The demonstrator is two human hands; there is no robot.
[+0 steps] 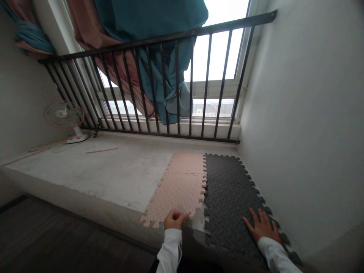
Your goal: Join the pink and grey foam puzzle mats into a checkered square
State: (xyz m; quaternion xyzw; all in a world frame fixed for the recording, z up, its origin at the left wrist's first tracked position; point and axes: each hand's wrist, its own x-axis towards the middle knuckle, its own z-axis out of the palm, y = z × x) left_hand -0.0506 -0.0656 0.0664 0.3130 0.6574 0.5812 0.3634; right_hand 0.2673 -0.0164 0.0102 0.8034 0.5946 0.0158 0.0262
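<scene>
Two pink foam puzzle mats point(182, 185) lie joined on a raised concrete ledge point(113, 174), beside black foam puzzle mats point(227, 189) that reach the right wall. My left hand point(174, 220) is closed in a pinch on the near edge of the front pink mat. My right hand point(263, 225) lies flat with fingers spread on the black mat's near right part. Both arms wear white sleeves.
A black metal railing point(159, 87) guards the window behind the ledge, with teal and pink curtains point(148, 22) hanging over it. A small white desk fan point(66, 117) stands at the ledge's far left. A white wall point(307, 113) bounds the right. Dark floor point(57, 239) lies below the ledge.
</scene>
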